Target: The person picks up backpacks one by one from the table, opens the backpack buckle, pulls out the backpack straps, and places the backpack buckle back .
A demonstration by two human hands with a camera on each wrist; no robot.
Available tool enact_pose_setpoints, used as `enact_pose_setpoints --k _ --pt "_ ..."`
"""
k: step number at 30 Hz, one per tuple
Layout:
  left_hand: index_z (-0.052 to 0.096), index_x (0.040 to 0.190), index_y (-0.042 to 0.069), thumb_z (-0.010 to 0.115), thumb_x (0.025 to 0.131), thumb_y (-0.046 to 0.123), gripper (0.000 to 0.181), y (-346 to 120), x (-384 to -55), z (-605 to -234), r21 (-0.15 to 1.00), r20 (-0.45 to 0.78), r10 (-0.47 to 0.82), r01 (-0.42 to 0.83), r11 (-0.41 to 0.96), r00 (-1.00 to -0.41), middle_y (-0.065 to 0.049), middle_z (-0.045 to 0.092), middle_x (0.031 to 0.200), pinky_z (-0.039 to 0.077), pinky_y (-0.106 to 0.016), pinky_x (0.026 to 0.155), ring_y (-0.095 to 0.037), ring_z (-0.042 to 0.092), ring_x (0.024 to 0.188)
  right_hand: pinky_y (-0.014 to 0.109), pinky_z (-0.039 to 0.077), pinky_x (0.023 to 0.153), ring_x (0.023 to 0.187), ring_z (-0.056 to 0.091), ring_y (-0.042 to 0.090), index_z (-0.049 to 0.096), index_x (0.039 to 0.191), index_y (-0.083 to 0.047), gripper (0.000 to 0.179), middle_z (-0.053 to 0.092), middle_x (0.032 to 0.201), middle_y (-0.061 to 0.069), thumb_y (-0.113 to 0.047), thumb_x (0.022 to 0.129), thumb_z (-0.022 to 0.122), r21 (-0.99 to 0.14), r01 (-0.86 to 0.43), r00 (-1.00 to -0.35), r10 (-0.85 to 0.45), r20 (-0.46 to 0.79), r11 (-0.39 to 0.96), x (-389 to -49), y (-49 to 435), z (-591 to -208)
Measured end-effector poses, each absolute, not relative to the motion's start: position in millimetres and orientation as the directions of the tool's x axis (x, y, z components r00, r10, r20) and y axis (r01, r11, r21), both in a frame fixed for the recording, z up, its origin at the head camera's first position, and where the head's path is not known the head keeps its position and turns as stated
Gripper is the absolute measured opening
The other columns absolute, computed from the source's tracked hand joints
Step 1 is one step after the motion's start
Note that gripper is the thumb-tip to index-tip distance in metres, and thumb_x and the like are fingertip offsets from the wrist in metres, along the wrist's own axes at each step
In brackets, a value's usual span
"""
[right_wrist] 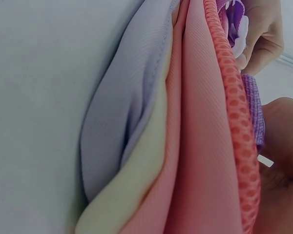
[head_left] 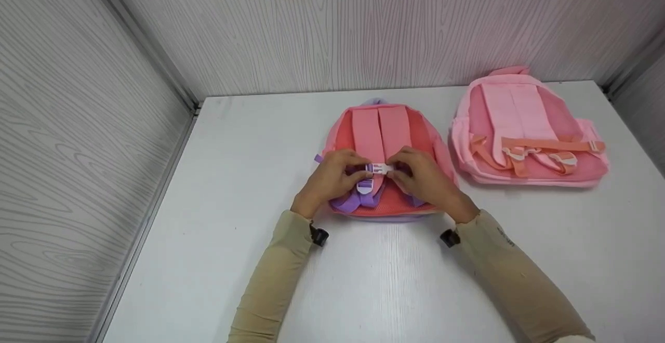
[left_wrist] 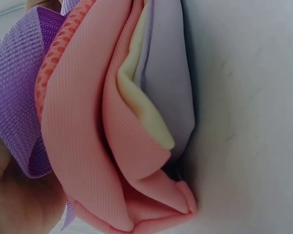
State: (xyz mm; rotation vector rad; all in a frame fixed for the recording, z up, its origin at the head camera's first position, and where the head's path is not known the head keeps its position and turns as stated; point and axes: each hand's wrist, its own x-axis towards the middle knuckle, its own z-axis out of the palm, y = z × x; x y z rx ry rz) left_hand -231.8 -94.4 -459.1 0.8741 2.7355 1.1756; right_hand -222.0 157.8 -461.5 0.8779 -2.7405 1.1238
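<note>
A coral-pink backpack point(head_left: 397, 124) lies with its shoulder straps facing up on the table. Over the straps, a white side-release buckle point(head_left: 381, 169) on purple webbing spans the gap between both hands. My left hand point(head_left: 332, 176) pinches its left end between thumb and fingers; my right hand point(head_left: 423, 176) pinches the right end. Below the buckle sits a white strap adjuster point(head_left: 365, 186) on the purple strap. In the left wrist view, purple webbing point(left_wrist: 17, 92) loops beside the bag's side. The right wrist view shows the coral mesh back panel point(right_wrist: 239, 126) with the right hand beside it.
A lighter pink backpack point(head_left: 561, 109) with orange straps point(head_left: 550, 145) and white buckles lies to the right, close to the first bag. The white table point(head_left: 249, 176) meets wood-grain panels point(head_left: 363, 31) at the back and on the sides.
</note>
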Motion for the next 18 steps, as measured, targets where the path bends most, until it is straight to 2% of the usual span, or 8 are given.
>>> enact_pose_setpoints --k 11,18 --pt "0.08 0.125 0.011 0.075 0.102 0.023 0.027 -96.2 -231.0 -458.1 0.678 0.173 0.512 0.479 0.558 -0.841 -0.004 0.073 0.108 0.056 -0.032 0.088 -0.015 0.062 0.095 0.044 0.059 0.091 0.097 0.067 0.026 0.075 0.116 0.001 0.018 0.07 0.107 0.014 -0.004 0.099 0.075 -0.637 -0.517 -0.84 -0.482 0.249 0.572 -221.9 158.3 -461.2" --pt "0.081 0.121 0.008 0.077 0.1 0.021 0.025 -96.8 -234.1 -459.4 0.673 0.217 0.522 0.514 0.532 -0.825 -0.007 0.075 0.106 0.057 -0.034 0.086 -0.015 0.065 0.093 0.046 0.059 0.088 0.096 0.069 0.029 0.075 0.113 0.003 0.017 0.071 0.103 0.016 -0.001 0.096 0.077 -0.618 -0.553 -0.82 -0.495 0.286 0.559 -222.7 156.6 -462.6"
